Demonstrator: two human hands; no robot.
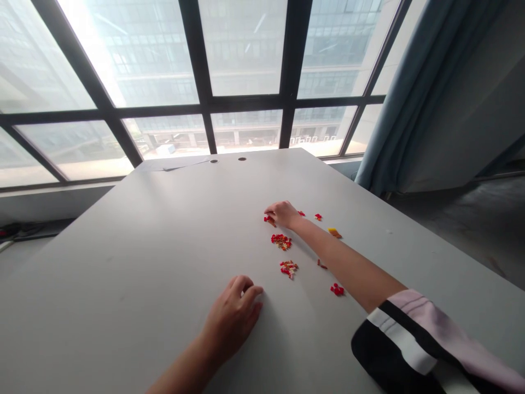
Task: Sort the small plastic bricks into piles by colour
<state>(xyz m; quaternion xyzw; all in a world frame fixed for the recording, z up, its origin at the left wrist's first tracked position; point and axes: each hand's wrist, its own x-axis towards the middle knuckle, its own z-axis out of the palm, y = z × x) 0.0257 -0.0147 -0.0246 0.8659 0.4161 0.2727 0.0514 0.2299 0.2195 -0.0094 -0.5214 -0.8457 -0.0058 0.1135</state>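
Piece piles (281,241) on tabletop (164,246), right of left hand (235,307) (one pile (270,221) by right hand (284,213)); window (246,49) behind.

Shows no legible text, label, brand, number or sign on the small red and yellow pieces (281,241), the white tabletop (164,246) or the striped sleeve (426,313). Offers only white shapes (314,139) beyond the window glass (246,60), too small and blurred to read as letters or figures.

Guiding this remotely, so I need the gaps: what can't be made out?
Head view, all:
Right hand: too small to tell whether it holds anything.
Left hand: its own back hides the palm.
Piled pieces: too small to count.
Table: right forearm hides part.
Left forearm: cut off by bottom edge.
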